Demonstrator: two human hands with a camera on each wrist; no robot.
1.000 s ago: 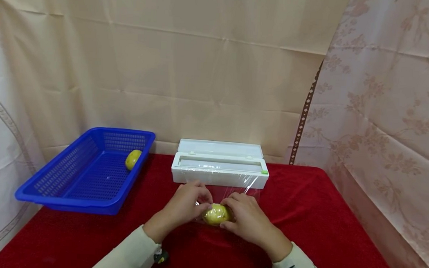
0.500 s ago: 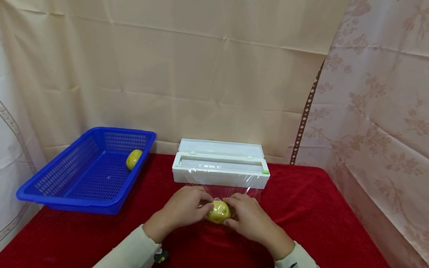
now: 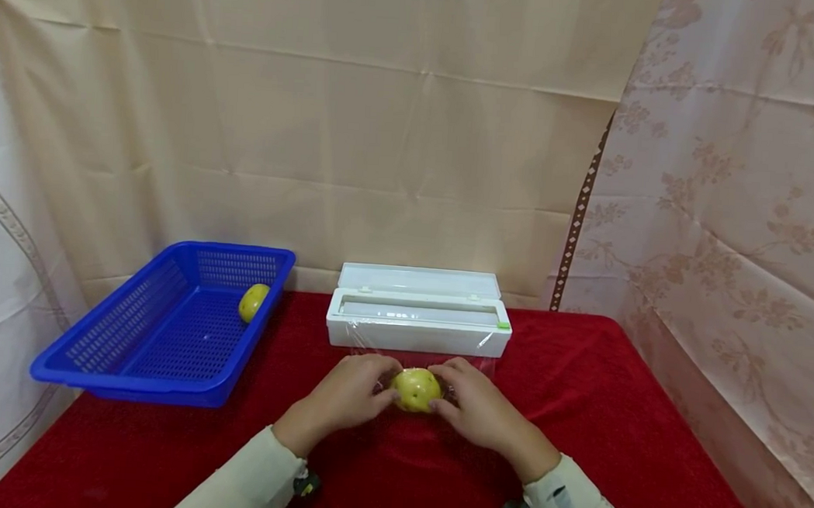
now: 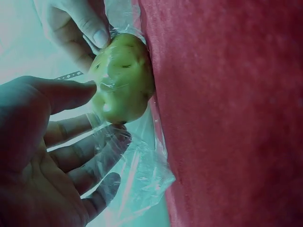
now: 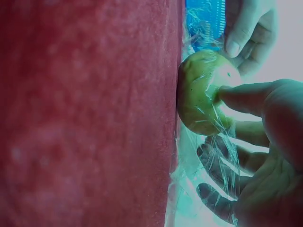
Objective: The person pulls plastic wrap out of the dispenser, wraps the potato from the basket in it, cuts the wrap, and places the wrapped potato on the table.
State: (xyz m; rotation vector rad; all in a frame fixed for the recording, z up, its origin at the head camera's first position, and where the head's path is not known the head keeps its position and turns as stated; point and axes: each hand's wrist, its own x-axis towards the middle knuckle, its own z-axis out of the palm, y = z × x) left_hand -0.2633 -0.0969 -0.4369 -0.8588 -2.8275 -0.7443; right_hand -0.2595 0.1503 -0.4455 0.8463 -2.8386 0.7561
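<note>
A yellow potato (image 3: 416, 390), lumpy and with small eyes, lies on the red cloth with clear cling film (image 4: 137, 172) drawn over it. My left hand (image 3: 350, 390) holds its left end, thumb on the near side and fingers reaching round behind. From the right, my right hand (image 3: 478, 406) grips the other end the same way. Loose, crinkled film spreads around the fingers in both wrist views. Behind the hands stands a white cling film dispenser (image 3: 419, 339), lid raised, its film running forward to the potato.
A blue plastic basket (image 3: 126, 383) stands on the left with a second yellow potato (image 3: 253, 303) against its right wall. Red cloth (image 3: 613, 437) covers the table. A beige curtain (image 3: 317, 124) hangs behind it, and a patterned one (image 3: 751, 228) at the right.
The potato has rolled slightly away from me toward the dispenser, turning within the film. Both hands have shifted along with it. The basket and dispenser stay put.
</note>
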